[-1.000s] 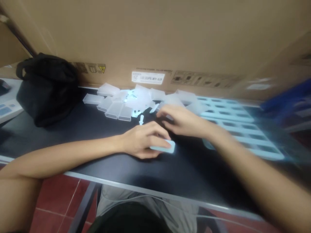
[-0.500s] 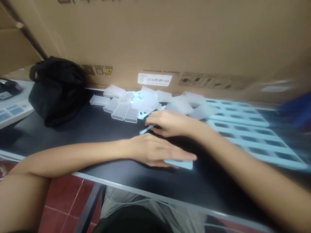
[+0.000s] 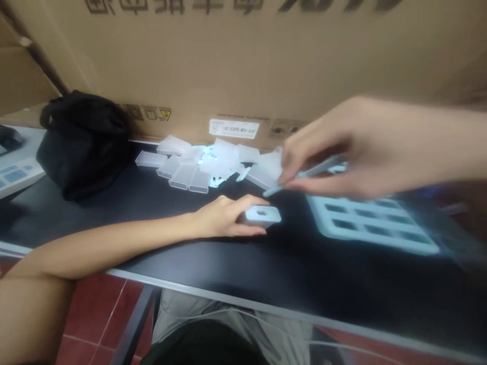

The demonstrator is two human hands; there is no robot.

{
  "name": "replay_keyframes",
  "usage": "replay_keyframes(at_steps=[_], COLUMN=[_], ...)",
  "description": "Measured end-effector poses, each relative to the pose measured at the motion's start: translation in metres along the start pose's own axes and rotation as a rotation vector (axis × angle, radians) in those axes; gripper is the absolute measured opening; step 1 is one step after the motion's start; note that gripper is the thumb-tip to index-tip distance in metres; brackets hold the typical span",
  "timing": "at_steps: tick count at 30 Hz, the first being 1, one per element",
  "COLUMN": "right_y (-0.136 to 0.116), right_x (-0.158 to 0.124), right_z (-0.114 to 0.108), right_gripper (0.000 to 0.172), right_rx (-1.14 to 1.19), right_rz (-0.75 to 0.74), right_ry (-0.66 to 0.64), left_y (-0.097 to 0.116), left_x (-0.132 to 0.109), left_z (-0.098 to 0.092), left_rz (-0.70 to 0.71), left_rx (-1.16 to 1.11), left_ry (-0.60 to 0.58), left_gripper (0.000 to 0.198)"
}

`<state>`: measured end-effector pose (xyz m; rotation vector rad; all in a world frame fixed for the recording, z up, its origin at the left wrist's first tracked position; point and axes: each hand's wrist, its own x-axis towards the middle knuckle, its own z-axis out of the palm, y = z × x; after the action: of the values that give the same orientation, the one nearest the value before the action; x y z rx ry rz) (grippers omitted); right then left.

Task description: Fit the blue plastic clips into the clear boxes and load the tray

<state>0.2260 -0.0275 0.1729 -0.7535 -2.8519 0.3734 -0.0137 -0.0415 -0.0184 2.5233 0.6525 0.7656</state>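
My left hand (image 3: 222,217) rests low over the dark table, its thumb and fingers closed around a small block with a light-blue top (image 3: 269,213). A dark opening shows in the block's top. Raised and smeared by motion, my right hand (image 3: 338,152) pinches a thin light-blue flat piece (image 3: 274,190). One end of that piece sticks out toward the block, apart from it. Behind both hands lies a pile of translucent plastic sleeves (image 3: 185,175), with small light-blue pieces (image 3: 216,181) among them.
To the right sits a light-blue tray (image 3: 325,227) with rows of rectangular openings, partly behind my right hand. A black bag (image 3: 85,147) and a white panel or box (image 3: 19,178) stand at the left. A large cardboard box (image 3: 182,66) walls off the back.
My right hand has risen and swung right, away from the pile, carrying the flat piece. My left hand has moved back a little and turned, so the block's opening shows.
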Motion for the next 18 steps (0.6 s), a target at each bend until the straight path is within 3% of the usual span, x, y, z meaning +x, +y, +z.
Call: replay_keyframes(at_steps=[5,7,9,12,16,18], right_y=[-0.009,-0.011,-0.015,-0.017,-0.009,-0.007], right_x=[0.01,0.012,0.011,0.004,-0.005,-0.005], right_z=[0.036,0.053,0.07,0.103,0.163,0.187], right_gripper=[0.014,0.015,0.019,0.055,0.059,0.063], right_rx=[-0.028,-0.075,-0.128,-0.211,-0.351,-0.432], right_rz=[-0.074,-0.057,-0.025,0.025,0.085,0.12], right_ry=[-0.123,-0.1,0.017,0.304,0.712,0.801], left_y=[-0.003,-0.002,-0.001,0.002,0.006,0.004], left_x=[0.002,0.002,0.002,0.003,0.004,0.003], left_z=[-0.001,-0.001,-0.001,-0.002,-0.004,-0.005], left_rz=[-0.068,-0.098,-0.129,-0.174,-0.218,-0.203], left_rx=[0.04,0.087,0.126,0.167,0.309,0.395], left_ry=[-0.038,-0.044,-0.056,-0.091,-0.103,-0.092], left_gripper=[0.076,0.08,0.087,0.091,0.064,0.051])
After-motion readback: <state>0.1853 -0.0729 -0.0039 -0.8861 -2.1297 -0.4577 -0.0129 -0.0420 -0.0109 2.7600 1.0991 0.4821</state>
